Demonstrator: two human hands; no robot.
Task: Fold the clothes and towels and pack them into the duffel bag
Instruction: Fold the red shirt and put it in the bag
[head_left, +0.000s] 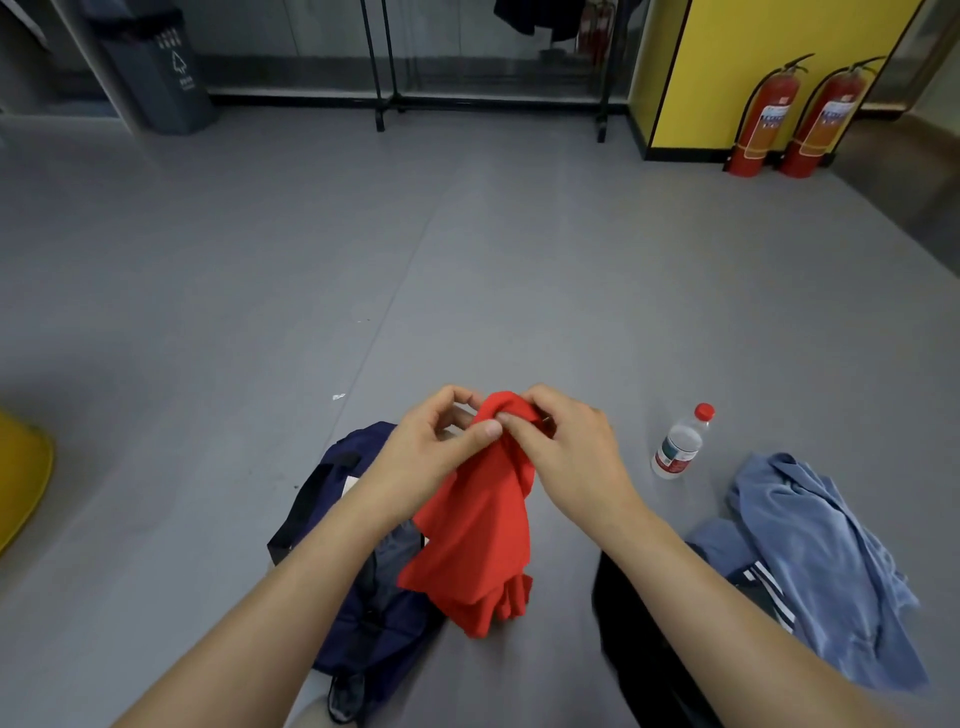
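Left hand (441, 444) and right hand (569, 441) pinch red garment (478, 540) (hanging straight down).

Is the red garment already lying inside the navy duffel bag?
No, the red garment hangs above the duffel bag, pinched at its top by the left hand and the right hand.

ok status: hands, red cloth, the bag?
Left hand and right hand both pinch red garment at its top. Navy duffel bag below on floor. Blue towel loose at right; water bottle clear of bag.
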